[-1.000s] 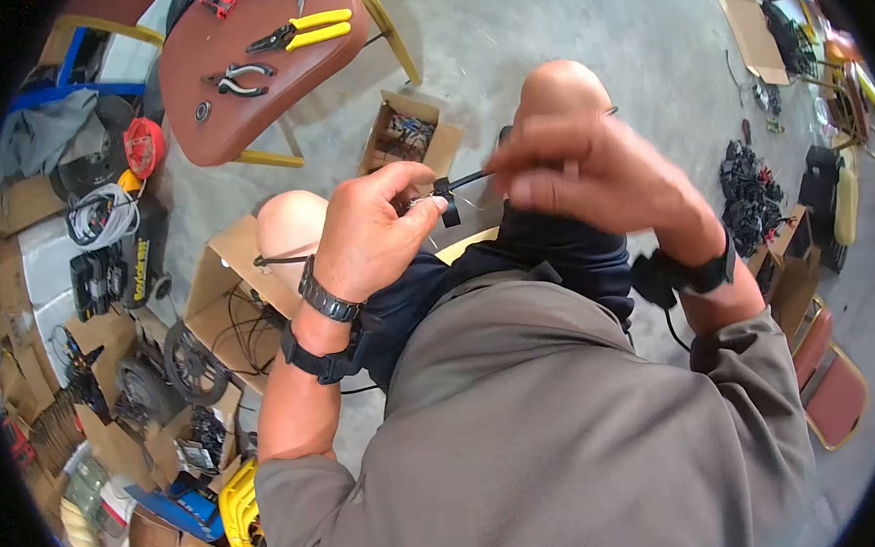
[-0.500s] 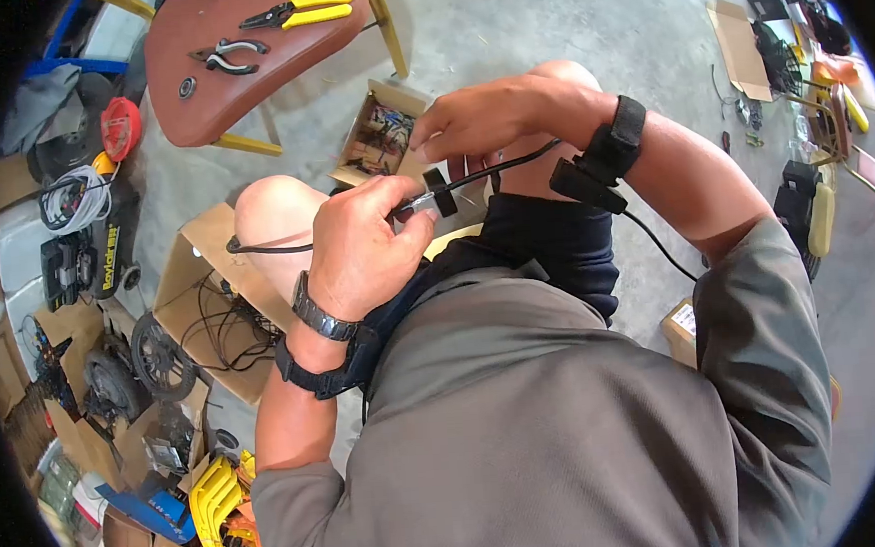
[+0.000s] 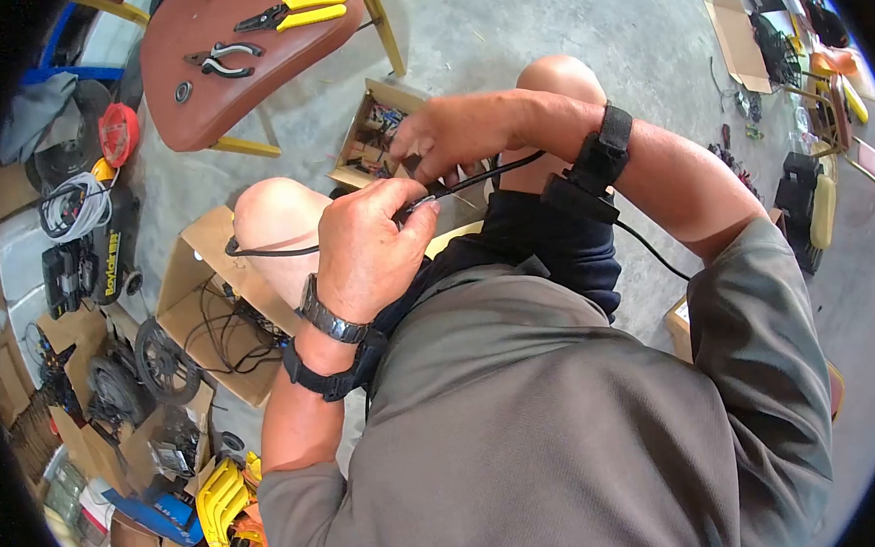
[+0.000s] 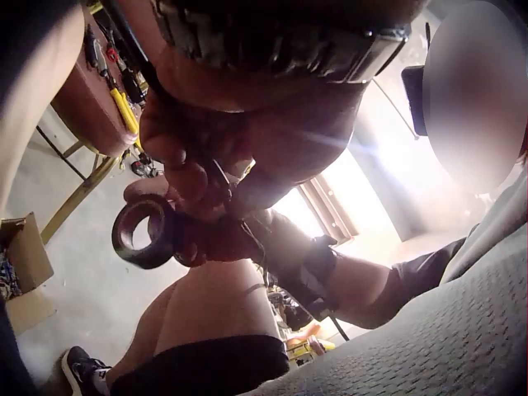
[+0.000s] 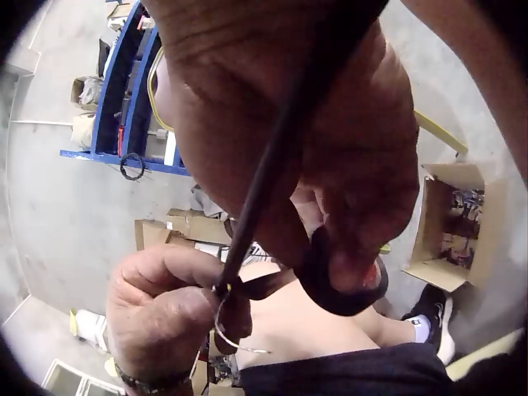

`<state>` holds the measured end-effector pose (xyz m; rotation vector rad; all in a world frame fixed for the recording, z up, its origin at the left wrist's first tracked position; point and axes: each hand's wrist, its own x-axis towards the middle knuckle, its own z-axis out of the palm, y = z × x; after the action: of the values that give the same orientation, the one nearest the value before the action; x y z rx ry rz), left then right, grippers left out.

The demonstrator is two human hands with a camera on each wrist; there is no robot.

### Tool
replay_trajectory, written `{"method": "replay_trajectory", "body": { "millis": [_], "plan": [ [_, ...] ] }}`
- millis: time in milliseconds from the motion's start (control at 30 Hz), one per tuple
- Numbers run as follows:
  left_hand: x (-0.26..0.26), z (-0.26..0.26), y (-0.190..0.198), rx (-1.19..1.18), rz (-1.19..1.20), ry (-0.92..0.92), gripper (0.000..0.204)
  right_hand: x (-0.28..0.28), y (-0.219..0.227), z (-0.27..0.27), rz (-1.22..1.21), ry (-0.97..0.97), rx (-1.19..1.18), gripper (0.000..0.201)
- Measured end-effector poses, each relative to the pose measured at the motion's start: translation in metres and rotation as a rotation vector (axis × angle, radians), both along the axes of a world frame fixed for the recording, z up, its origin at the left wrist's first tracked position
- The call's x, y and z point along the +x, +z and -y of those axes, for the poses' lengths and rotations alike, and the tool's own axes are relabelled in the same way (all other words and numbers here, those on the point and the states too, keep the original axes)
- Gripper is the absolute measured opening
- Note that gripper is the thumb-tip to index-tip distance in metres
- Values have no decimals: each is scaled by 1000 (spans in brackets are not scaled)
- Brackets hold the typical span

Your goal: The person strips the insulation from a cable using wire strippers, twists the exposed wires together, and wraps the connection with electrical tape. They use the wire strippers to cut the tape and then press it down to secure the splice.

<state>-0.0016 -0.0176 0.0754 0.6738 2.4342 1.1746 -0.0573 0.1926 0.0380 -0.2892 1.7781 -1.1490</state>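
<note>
In the head view my left hand (image 3: 365, 240) pinches a black cable (image 3: 499, 169) between thumb and fingers, above the lap. My right hand (image 3: 464, 133) is just beyond it and holds a roll of black tape (image 5: 312, 276), with a finger through the ring. From the roll a short dark strip of tape (image 5: 271, 285) runs to the cable at the left fingertips. A thin pale wire (image 5: 239, 342) hangs loose there. The left wrist view shows the tape roll (image 4: 154, 259) below the left fingers.
Yellow-handled wire strippers (image 3: 309, 9), pliers (image 3: 227, 61) and a small ring (image 3: 183, 92) lie on a brown chair seat (image 3: 188, 128). An open carton (image 3: 349, 143) of small parts stands before the knees. Another carton (image 3: 196, 333) at left holds cables.
The right hand has swung inward from the right, its wrist turning over, and now sits close to the left fingertips with the tape roll. The left hand keeps its hold on the cable.
</note>
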Motion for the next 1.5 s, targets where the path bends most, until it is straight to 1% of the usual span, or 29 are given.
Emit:
{"method": "replay_trajectory", "body": {
  "millis": [67, 167, 267, 367, 467, 667, 767, 867, 1000, 1067, 1100, 1167, 1200, 1267, 1400, 1500],
  "plan": [
    [1, -1, 3, 4, 14, 8, 15, -1, 4, 0, -33, -73, -27, 51],
    [1, -2, 3, 29, 18, 33, 14, -4, 3, -1, -87, -205, -132, 50],
    [0, -2, 5, 21, 16, 54, 13, -8, 9, -5, -136, -257, -155, 49],
    [0, -2, 6, 17, 20, 62, 12, -7, 17, -10, -131, -322, -220, 51],
    [-1, -2, 7, 37, 36, 70, 11, -1, 30, -9, -139, -388, -221, 53],
    [-3, -3, 8, 37, 63, 100, 11, 10, 52, -10, -207, -408, -209, 52],
    [-3, -4, 8, 64, 95, 130, 10, 19, 46, -7, -221, -454, -308, 51],
    [-3, -4, 7, 85, 128, 156, 11, 29, 42, -4, -334, -472, -323, 51],
    [-4, -3, 2, 105, 140, 194, 11, 43, 52, -1, -366, -571, -319, 51],
    [-4, -3, -6, 169, 140, 219, 11, 50, 55, 0, -408, -598, -303, 54],
    [-3, -2, -8, 201, 140, 231, 11, 55, 55, 2, -441, -627, -320, 56],
    [-4, 0, -6, 96, 152, 203, 14, 65, 51, 8, -512, -684, -359, 59],
    [-5, 1, -4, 45, 157, 188, 16, 69, 50, 10, -585, -672, -342, 61],
    [-8, 1, -6, 130, 213, 172, 18, 77, 48, 11, -730, -651, -303, 63],
    [-15, 8, -14, 297, 395, 123, 20, 88, 50, 13, -846, -649, -310, 63],
    [-15, -1, -3, 320, 337, 129, 13, 89, 42, 17, -1036, -682, -303, 61]
  ]
}}
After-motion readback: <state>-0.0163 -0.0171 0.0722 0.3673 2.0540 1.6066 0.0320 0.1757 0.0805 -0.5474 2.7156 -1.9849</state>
